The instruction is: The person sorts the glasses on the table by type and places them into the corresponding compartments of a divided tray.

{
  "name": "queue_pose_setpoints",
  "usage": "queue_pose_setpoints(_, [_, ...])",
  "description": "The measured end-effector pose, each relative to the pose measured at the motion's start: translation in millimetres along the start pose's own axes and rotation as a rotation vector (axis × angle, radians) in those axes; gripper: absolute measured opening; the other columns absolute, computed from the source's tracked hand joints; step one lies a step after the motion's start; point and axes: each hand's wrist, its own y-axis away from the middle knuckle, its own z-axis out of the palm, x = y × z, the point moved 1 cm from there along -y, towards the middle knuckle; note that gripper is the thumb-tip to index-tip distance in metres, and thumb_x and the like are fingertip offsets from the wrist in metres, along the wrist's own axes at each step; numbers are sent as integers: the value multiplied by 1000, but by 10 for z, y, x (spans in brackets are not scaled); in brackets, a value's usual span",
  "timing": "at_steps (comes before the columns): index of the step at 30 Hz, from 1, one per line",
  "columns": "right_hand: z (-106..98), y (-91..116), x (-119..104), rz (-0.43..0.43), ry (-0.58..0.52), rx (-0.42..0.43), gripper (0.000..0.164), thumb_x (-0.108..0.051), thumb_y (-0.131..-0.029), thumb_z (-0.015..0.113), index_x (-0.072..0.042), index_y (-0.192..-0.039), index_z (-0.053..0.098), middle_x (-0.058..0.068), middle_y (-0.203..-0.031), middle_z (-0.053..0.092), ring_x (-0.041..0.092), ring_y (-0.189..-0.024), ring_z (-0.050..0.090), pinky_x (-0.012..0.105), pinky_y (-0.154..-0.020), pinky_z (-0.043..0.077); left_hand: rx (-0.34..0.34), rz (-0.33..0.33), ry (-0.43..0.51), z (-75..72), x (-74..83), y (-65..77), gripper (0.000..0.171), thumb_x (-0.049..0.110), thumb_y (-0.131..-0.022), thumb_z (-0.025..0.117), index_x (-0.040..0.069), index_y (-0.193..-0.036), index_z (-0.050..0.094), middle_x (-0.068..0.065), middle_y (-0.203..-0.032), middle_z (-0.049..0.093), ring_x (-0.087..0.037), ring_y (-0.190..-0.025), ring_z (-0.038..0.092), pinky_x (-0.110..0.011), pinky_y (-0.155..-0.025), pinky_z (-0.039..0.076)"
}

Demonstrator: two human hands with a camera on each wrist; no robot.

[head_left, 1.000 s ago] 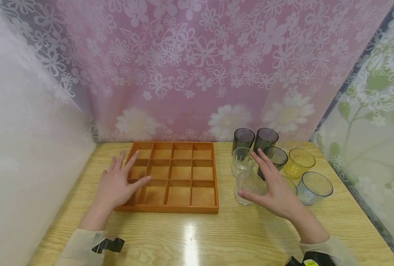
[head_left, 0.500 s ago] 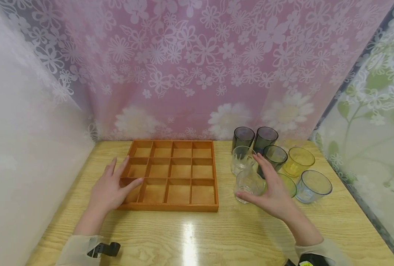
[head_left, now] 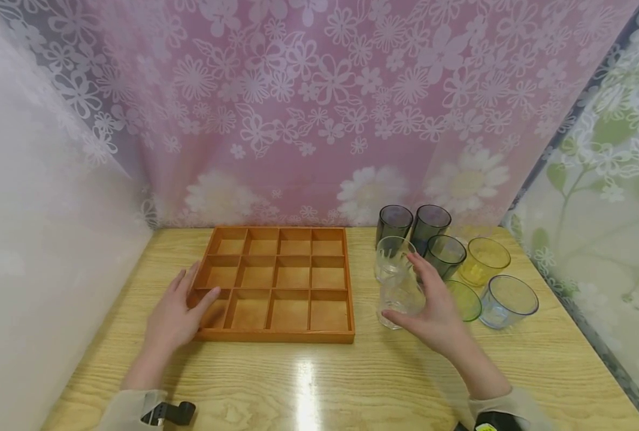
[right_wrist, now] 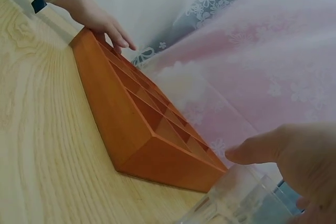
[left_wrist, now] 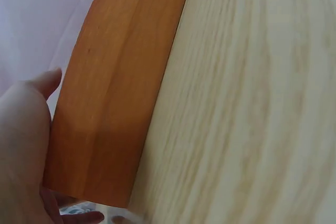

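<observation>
A clear drinking glass (head_left: 397, 296) stands at the front left of the group of glasses. My right hand (head_left: 432, 308) grips its side, thumb toward me and fingers round the far side; in the right wrist view the thumb lies by the glass's rim (right_wrist: 247, 177). My left hand (head_left: 170, 314) is at the near left corner of a wooden compartment tray (head_left: 276, 336). Its thumb reaches over the corner compartment while the loose fingers lie along the outer left side. The left wrist view shows the tray's front wall (left_wrist: 113, 87) beside that hand.
Behind the gripped glass stands another clear glass (head_left: 391, 260). Grey glasses (head_left: 393, 221) are at the back. A yellow glass (head_left: 483, 266), a green one (head_left: 465, 302) and a blue one (head_left: 508, 305) stand to the right. Curtains (head_left: 308, 120) hang around the wooden table (head_left: 254, 383).
My right hand has come in round the clear glass, which has shifted slightly left. My left hand has drawn back toward the tray's near left corner, its fingers less spread.
</observation>
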Motion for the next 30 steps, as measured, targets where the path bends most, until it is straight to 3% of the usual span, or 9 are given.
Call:
queue_pose_setpoints(3, [42,16,16,-11,-40,19,116,-12,-71,102,-8,-164,32,18,-166,35,45,-146,39,59,-110,42,49,-12,79,16,-11,16,85,65,-106,51,23,-172,16,-27,-168,30,-57,-143,38,-77,-106,35])
queue_pose_setpoints(5, [71,32,23,-14,-63,33,115,-9,-71,101,-9,-164,33,17,-164,37,45,-146,41,60,-110,42,76,-22,138,25,-12,26,84,61,-106,54,20,-171,19,-26,-166,33,-54,-141,44,-73,-108,36])
queue_pose_setpoints(10, [142,76,56,-4,-124,64,112,-7,-72,100,-12,-163,34,16,-160,41,47,-141,46,64,-109,42,108,-43,255,63,-17,47,81,55,-107,57,18,-170,23,-25,-164,38,-52,-136,51,-66,-105,46])
queue_pose_setpoints(15, [203,107,95,19,-171,73,109,-8,-73,100,-6,-160,34,17,-158,43,45,-140,48,59,-112,40,133,-52,309,100,-19,51,77,48,-108,60,15,-169,28,-24,-161,44,-51,-136,52,-62,-104,48])
queue_pose_setpoints(19, [244,118,122,32,-200,80,110,-4,-72,99,-3,-159,33,19,-157,43,44,-140,48,48,-115,40,182,-40,338,139,-40,43,72,40,-108,63,10,-166,35,-23,-157,50,-50,-132,56,-61,-103,50])
queue_pose_setpoints(25, [303,124,183,34,-234,110,108,2,-68,100,2,-155,35,25,-148,51,46,-136,51,21,-113,38,258,-52,374,185,-49,29,60,27,-107,67,1,-158,47,-22,-149,58,-48,-125,62,-59,-100,52])
queue_pose_setpoints(30, [343,141,219,107,-213,93,105,-7,-70,101,4,-153,38,21,-146,57,38,-136,54,14,-109,35,296,-93,383,189,-24,44,48,18,-106,66,-5,-148,58,-24,-143,63,-45,-126,63,-57,-102,52])
